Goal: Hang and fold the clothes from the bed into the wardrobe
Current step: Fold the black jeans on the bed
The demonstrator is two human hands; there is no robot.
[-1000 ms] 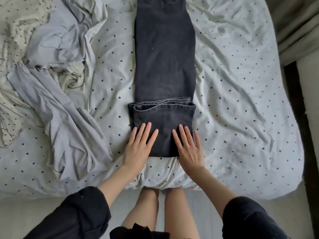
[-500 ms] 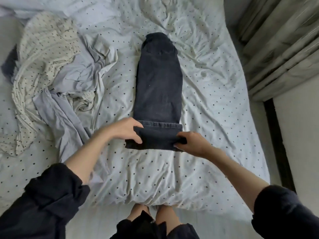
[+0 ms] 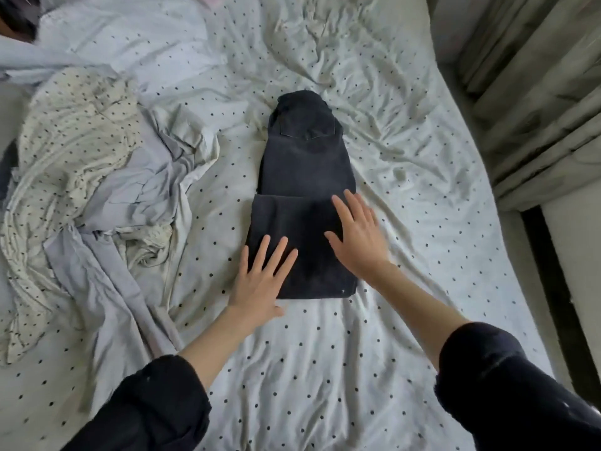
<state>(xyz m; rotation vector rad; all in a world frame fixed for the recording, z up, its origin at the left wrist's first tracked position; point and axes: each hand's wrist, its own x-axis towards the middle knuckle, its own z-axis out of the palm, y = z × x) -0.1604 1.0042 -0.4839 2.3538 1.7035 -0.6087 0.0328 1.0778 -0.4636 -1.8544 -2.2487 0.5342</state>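
Dark jeans [image 3: 304,164] lie lengthwise in the middle of the bed [image 3: 406,196], their near end folded over into a thick flat block. My left hand [image 3: 260,278] lies flat with straight fingers on the near left corner of that fold. My right hand [image 3: 357,237] presses flat on the fold's right side, fingers spread. The waist and a back pocket show at the far end. Neither hand grips the cloth.
A crumpled pale blue garment [image 3: 136,196] and a cream dotted garment [image 3: 68,151] lie heaped on the bed's left side. Curtains [image 3: 536,102] hang at the right, with a dark gap of floor [image 3: 549,265] beside the bed.
Both hands took hold of the folded leg ends, turned them over once more towards the waist, let go, and now press flat on the thicker fold. The view has drawn back.
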